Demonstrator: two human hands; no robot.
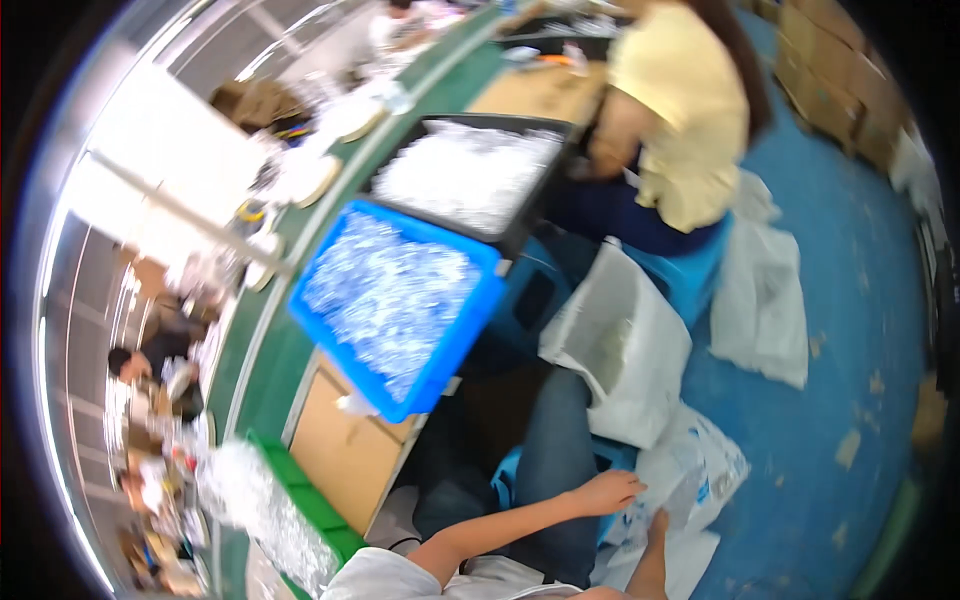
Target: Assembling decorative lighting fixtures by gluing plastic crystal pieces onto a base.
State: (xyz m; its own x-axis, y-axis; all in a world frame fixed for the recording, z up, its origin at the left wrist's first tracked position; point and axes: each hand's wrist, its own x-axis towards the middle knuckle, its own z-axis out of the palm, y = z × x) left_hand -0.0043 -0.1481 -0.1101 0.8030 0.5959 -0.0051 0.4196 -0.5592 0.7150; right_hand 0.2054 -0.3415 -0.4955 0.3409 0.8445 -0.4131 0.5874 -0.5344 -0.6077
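Observation:
My left hand [608,492] reaches across my thighs to the right, its fingers loosely stretched and apart. Close by is a white plastic bag with blue print [712,455], crumpled on the floor beside my seat. My right hand [659,525] is at that bag's lower part, with its fingers blurred and mostly hidden. Whether it grips the plastic I cannot make out. Just beyond, a white sack [640,375] stands with its mouth gaping, near my knee.
A blue tray [438,385] of clear small pieces and a black tray [508,238] of clear plastic sit on the bench at left. A green bin [290,480] is nearer. A person in a yellow top [690,110] sits ahead; another white bag [765,300] stands on the blue floor [850,330].

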